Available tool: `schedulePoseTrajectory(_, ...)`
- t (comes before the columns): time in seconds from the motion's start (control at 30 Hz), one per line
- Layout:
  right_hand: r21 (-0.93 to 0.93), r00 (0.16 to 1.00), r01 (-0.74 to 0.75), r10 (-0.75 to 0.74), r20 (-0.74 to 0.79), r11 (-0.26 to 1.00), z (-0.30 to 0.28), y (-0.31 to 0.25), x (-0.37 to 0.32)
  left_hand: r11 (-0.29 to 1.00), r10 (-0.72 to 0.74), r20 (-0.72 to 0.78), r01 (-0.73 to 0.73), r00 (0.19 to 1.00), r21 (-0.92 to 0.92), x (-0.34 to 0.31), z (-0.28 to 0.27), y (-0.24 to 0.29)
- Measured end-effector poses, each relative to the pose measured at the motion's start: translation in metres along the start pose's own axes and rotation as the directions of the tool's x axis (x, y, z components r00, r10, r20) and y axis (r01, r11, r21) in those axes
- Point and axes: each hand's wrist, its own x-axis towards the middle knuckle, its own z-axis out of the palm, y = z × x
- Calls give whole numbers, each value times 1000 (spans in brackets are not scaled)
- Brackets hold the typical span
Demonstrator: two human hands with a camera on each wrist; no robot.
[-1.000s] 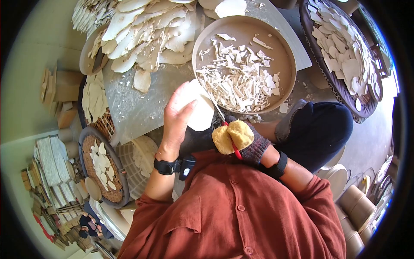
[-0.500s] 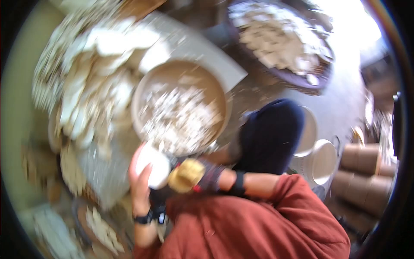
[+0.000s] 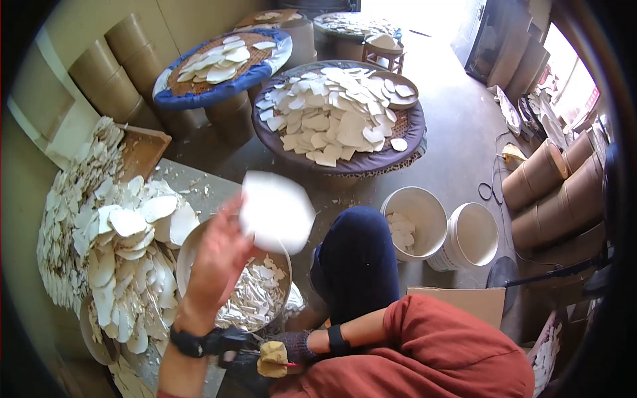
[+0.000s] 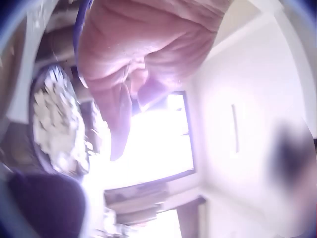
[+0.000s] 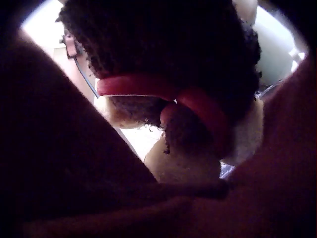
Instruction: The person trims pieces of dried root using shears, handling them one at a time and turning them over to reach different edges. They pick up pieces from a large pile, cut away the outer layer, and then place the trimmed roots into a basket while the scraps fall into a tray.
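In the head view my left hand (image 3: 222,255) pinches a thin white slice (image 3: 277,212) by its near edge, raised over a round tan pan (image 3: 180,265) of narrow white offcuts (image 3: 255,295). The left wrist view shows the palm and fingers (image 4: 119,134) against bright light; the slice does not stand out there. Low by my lap, my right hand (image 3: 296,346) in a dark knit glove grips red-handled scissors (image 5: 133,87). Yellow foam pads (image 3: 272,358) cover part of the handles, and the blades are mostly hidden behind my left wrist.
A heap of large white slices (image 3: 126,265) lies left of the pan. Ahead is a round basket (image 3: 405,156) piled with trimmed slices, with a blue-rimmed basket (image 3: 169,99) behind. Two white buckets (image 3: 434,205) (image 3: 488,229) stand right of my knee (image 3: 361,245).
My head has lifted, bringing the baskets ahead into view. The left hand has moved forward with the slice, away from the scissors. My right hand stays near my lap with the scissors.
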Motion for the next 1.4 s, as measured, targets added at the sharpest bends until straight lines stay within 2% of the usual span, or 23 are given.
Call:
schedulePoseTrajectory(0.07, 1, 993, -81, 81, 82, 997, -5, 9, 4, 976, 164, -43, -169, 985, -134, 23, 42, 27)
schedulePoseTrajectory(0.13, -136, 988, -120, 132, 82, 983, -10, 8, 0, 993, 104, 8, -104, 995, -62, 25, 56, 27)
schedulePoseTrajectory(0.23, -3, 976, -184, 183, 120, 983, -14, 12, 3, 988, 16, 6, -17, 1000, 154, 2, 40, 6)
schedulePoseTrajectory(0.3, -497, 981, 92, 6, 192, 863, -12, 29, 8, 972, 27, -110, -1, 994, 234, -30, 17, -11)
schedulePoseTrajectory(0.37, -470, 964, 263, -210, 163, 843, -18, 15, 2, 976, 19, -245, 35, 969, 213, -64, -11, -22)
schedulePoseTrajectory(0.4, -621, 930, 341, -157, 331, 706, -21, -12, 2, 987, 7, -327, 47, 945, 157, -89, -25, -29)
schedulePoseTrajectory(0.43, -594, 936, 332, -178, 304, 732, -26, -4, 1, 990, 26, -388, 31, 921, 140, -113, -43, -35)
schedulePoseTrajectory(0.47, -633, 894, 443, -257, 368, 634, -30, -17, 5, 998, 15, -497, 21, 868, 67, -135, -56, -42)
schedulePoseTrajectory(0.53, -528, 918, 284, -67, 392, 801, -38, -6, 5, 999, -47, -670, 43, 741, -23, -186, -86, -57)
schedulePoseTrajectory(0.6, -117, 940, -199, 223, 257, 973, -37, 10, 3, 995, -62, -782, -24, 620, -97, -238, -105, -68)
schedulePoseTrajectory(0.63, -436, 962, 189, -76, 263, 880, -36, 2, 4, 989, -73, -809, -62, 584, -133, -258, -114, -71)
schedulePoseTrajectory(0.67, -652, 932, 332, -133, 336, 682, -43, 0, 3, 986, -52, -858, -112, 511, -126, -272, -123, -74)
schedulePoseTrajectory(0.7, -643, 920, 340, -102, 378, 687, -40, -5, 5, 980, -36, -893, -160, 448, -119, -288, -134, -76)
schedulePoseTrajectory(0.73, -641, 910, 340, -70, 408, 688, -39, -8, 6, 972, -26, -919, -204, 394, -115, -299, -146, -75)
schedulePoseTrajectory(0.8, -513, 928, 36, 162, 336, 858, -40, 12, -2, 951, 6, -949, -296, 316, -92, -309, -172, -73)
schedulePoseTrajectory(0.87, -579, 910, 162, 106, 400, 799, -35, -4, 2, 922, 41, -962, -382, 270, -68, -312, -205, -76)
schedulePoseTrajectory(0.9, -581, 890, 92, 195, 412, 809, -37, -3, 1, 905, 50, -965, -420, 259, -66, -310, -223, -78)
schedulePoseTrajectory(1.0, -195, 864, -383, 424, 270, 903, -41, 18, -12, 872, 118, -983, -489, 143, 33, -295, -271, -74)
schedulePoseTrajectory(1.1, -301, 866, -325, 410, 285, 896, -39, 11, -3, 862, 138, -990, -491, -14, 127, -295, -323, -68)
schedulePoseTrajectory(1.13, -497, 885, -101, 306, 351, 862, -37, 3, 1, 852, 140, -989, -504, -46, 144, -297, -333, -63)
schedulePoseTrajectory(1.2, -677, 877, 289, 97, 471, 677, -33, -11, 9, 835, 55, -997, -545, -45, 71, -303, -351, -52)
schedulePoseTrajectory(1.3, -622, 920, 114, 154, 360, 775, -32, -1, 6, 891, 29, -998, -455, 52, 2, -310, -362, -33)
schedulePoseTrajectory(1.4, -694, 869, 326, 86, 488, 642, -33, -8, 12, 910, 71, -990, -414, 126, 12, -310, -370, -21)
